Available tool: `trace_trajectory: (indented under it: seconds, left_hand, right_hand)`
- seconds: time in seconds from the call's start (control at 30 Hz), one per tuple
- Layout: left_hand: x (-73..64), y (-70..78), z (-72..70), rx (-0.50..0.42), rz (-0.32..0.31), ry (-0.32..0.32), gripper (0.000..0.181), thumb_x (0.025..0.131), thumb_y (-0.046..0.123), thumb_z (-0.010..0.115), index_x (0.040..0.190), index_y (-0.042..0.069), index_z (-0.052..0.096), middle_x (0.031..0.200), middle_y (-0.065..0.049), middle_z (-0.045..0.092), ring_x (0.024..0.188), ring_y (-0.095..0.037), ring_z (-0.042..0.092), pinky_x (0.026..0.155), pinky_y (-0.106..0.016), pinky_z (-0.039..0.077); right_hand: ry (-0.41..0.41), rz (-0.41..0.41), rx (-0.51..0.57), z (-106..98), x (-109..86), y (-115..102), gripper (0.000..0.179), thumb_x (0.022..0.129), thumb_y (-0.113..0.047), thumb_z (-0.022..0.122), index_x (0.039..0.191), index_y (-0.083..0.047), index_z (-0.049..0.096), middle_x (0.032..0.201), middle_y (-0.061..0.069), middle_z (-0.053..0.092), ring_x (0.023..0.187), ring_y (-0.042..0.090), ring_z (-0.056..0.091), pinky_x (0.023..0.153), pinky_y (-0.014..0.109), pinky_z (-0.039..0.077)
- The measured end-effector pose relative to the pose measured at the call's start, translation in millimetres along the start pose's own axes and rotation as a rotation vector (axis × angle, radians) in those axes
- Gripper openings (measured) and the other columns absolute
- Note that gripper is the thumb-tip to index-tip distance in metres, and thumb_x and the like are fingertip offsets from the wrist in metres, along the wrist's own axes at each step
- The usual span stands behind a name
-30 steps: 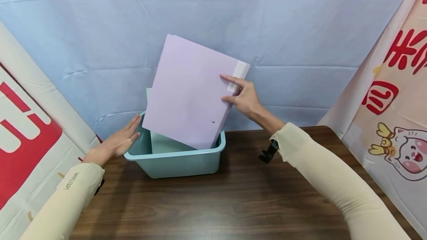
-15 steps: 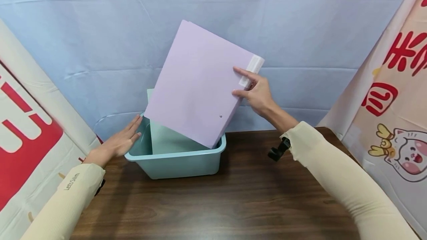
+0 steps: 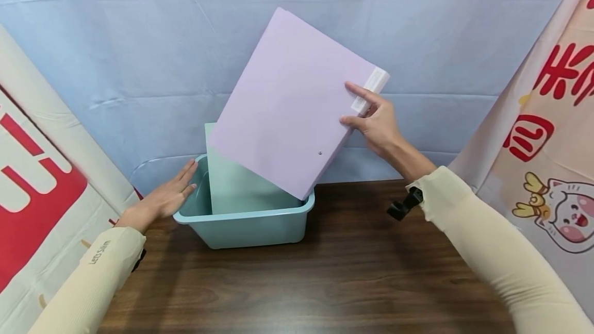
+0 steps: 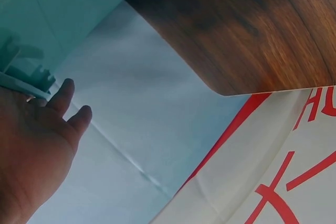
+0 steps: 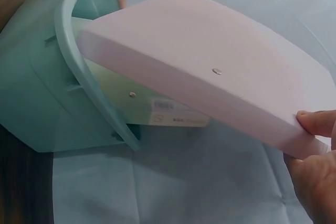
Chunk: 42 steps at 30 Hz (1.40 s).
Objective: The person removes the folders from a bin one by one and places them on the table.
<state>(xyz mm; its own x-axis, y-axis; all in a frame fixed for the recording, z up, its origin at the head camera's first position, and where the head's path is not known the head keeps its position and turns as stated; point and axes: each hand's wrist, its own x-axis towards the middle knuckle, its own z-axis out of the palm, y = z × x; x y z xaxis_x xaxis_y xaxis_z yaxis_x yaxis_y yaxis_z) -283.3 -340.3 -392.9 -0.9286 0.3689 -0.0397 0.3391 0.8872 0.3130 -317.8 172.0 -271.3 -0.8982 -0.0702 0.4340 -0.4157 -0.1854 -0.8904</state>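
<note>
A lilac file folder (image 3: pixel 292 102) with a white spine label tilts over a blue-green plastic bin (image 3: pixel 250 228), its lowest corner at the bin's right rim. My right hand (image 3: pixel 380 120) grips its spine near the label, thumb and a finger on the front cover. In the right wrist view, thumb and fingers pinch the end of the lilac folder (image 5: pixel 210 61). A pale green folder (image 3: pixel 241 189) stands in the bin, partly hidden behind the lilac one. My left hand (image 3: pixel 162 197) rests at the bin's left rim with its fingers straight; in the left wrist view that hand (image 4: pixel 42 140) is beside the bin wall.
The bin stands on a dark wooden table (image 3: pixel 297 287), near its back edge. A light blue cloth (image 3: pixel 139 55) hangs behind. Printed banners flank both sides, the right banner (image 3: pixel 552 169) with a cartoon cat and red characters.
My right hand has moved up and to the right with the lilac folder, which leans further clockwise and shows more of the green folder. The left hand and bin have stayed put.
</note>
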Motion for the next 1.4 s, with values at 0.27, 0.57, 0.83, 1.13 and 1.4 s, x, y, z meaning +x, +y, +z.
trace_trajectory:
  seconds: [0.27,0.57,0.83,1.13,1.4]
  left_hand:
    - [0.0,1.2,-1.4,-0.02,-0.014,-0.026,0.069,0.117,0.033,0.032,0.17,0.007,-0.004,0.177,-0.02,-0.008,0.159,-0.052,0.008,0.122,-0.073,0.016]
    - [1.0,1.4,-2.6,0.055,-0.044,-0.052,0.07,0.117,0.04,0.029,0.171,0.013,-0.007,0.178,-0.015,-0.009,0.156,-0.055,0.019,0.111,-0.08,0.029]
    - [1.6,1.6,-5.1,0.075,-0.054,-0.059,0.07,0.117,0.042,0.027,0.171,0.014,-0.008,0.178,-0.014,-0.01,0.155,-0.055,0.021,0.108,-0.083,0.028]
    - [2.2,-0.3,-6.1,0.092,-0.051,-0.059,0.07,0.117,0.041,0.028,0.171,0.014,-0.008,0.178,-0.015,-0.009,0.154,-0.056,0.024,0.106,-0.087,0.024]
    - [1.6,0.0,-6.2,0.089,-0.053,-0.056,0.069,0.117,0.043,0.027,0.171,0.016,-0.008,0.178,-0.013,-0.009,0.154,-0.056,0.023,0.106,-0.086,0.026]
  right_hand:
    - [0.003,0.039,0.141,-23.2,-0.7,-14.4,0.084,0.083,0.036,0.06,0.157,-0.002,0.05,0.157,0.015,0.045,0.13,0.026,0.052,0.088,0.025,0.06]
    - [-0.034,0.069,0.151,-63.2,-6.2,-30.6,0.081,0.085,0.033,0.063,0.156,-0.004,0.053,0.155,0.014,0.043,0.133,0.026,0.05,0.088,0.028,0.062]
    - [-0.052,0.098,0.126,-96.6,-11.6,-38.2,0.08,0.086,0.033,0.062,0.155,-0.007,0.054,0.159,0.013,0.04,0.139,0.027,0.045,0.088,0.028,0.061]
    - [-0.094,0.135,0.09,-123.6,-15.5,-43.6,0.082,0.087,0.032,0.061,0.157,-0.011,0.053,0.163,0.012,0.034,0.138,0.023,0.047,0.091,0.026,0.06]
    - [-0.183,0.152,-0.003,-150.1,-20.6,-47.1,0.083,0.09,0.029,0.06,0.161,-0.011,0.047,0.161,0.01,0.035,0.134,0.017,0.052,0.093,0.025,0.059]
